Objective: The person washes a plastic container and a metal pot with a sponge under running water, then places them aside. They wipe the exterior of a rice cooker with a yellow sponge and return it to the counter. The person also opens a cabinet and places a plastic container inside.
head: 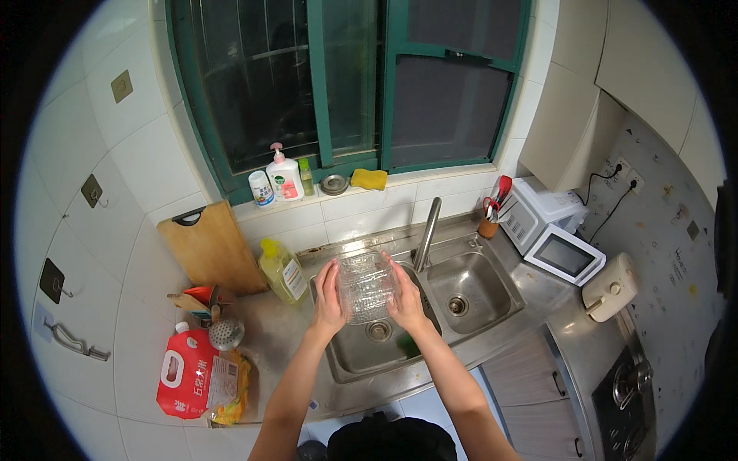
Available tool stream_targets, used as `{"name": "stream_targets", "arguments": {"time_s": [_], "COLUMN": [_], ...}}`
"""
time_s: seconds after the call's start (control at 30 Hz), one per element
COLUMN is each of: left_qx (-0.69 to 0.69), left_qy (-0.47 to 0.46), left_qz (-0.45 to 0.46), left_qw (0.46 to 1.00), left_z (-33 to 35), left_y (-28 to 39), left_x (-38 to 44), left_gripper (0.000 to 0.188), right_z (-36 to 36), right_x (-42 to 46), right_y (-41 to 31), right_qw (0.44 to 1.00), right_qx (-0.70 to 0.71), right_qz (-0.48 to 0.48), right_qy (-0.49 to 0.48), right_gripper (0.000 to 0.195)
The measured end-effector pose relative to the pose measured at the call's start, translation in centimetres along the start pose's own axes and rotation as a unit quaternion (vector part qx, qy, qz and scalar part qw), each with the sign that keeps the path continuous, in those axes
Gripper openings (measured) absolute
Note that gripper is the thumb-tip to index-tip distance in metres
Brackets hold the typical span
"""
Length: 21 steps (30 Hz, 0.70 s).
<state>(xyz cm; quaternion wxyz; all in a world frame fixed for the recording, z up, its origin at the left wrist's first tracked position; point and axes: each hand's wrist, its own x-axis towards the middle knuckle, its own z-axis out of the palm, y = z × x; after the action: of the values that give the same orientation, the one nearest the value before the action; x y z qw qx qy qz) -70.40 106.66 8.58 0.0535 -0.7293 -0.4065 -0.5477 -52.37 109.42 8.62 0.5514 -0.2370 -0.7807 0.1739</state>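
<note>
My left hand point(330, 301) and my right hand point(408, 295) grip a clear, textured glass or plastic container point(367, 288) from its two sides. It is held above the left basin of a stainless steel double sink point(351, 364). Below it shows the basin's drain point(379, 331), and a green scouring pad or cloth point(408, 346) lies in the basin near my right wrist. The steel faucet point(428, 233) stands between the basins, just right of my right fingertips. Whether the container holds anything cannot be told.
Dish soap point(283, 272) and a wooden cutting board point(214, 248) stand left of the sink. A red rice bag point(185, 371) and a perforated ladle point(226, 333) are nearer. A yellow sponge point(369, 179) lies on the windowsill. Right are a utensil holder point(488, 227), an open microwave point(533, 216) and a beige appliance point(611, 288).
</note>
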Motion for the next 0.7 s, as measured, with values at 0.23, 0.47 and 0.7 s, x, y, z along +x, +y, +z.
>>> {"name": "stream_targets", "arguments": {"time_s": [0.23, 0.47, 0.7], "left_qx": [-0.006, -0.058, -0.254], "left_qy": [-0.028, -0.084, -0.256], "left_qz": [-0.009, -0.095, -0.425], "left_qw": [1.000, 0.990, 0.830], "left_z": [-0.3, 0.7, 3.7], "left_y": [-0.1, -0.9, 0.1], "left_x": [-1.5, -3.4, -6.9], "left_gripper": [0.060, 0.060, 0.056], "right_z": [0.7, 0.6, 1.1], "right_x": [-1.5, -3.4, -11.2], "right_y": [-0.6, -1.2, 0.8], "right_qw": [0.999, 0.993, 0.918], "right_qx": [0.019, -0.047, -0.084], "right_qz": [0.033, 0.111, 0.388], "right_qy": [0.020, -0.012, -0.016], "right_gripper": [0.077, 0.074, 0.071]}}
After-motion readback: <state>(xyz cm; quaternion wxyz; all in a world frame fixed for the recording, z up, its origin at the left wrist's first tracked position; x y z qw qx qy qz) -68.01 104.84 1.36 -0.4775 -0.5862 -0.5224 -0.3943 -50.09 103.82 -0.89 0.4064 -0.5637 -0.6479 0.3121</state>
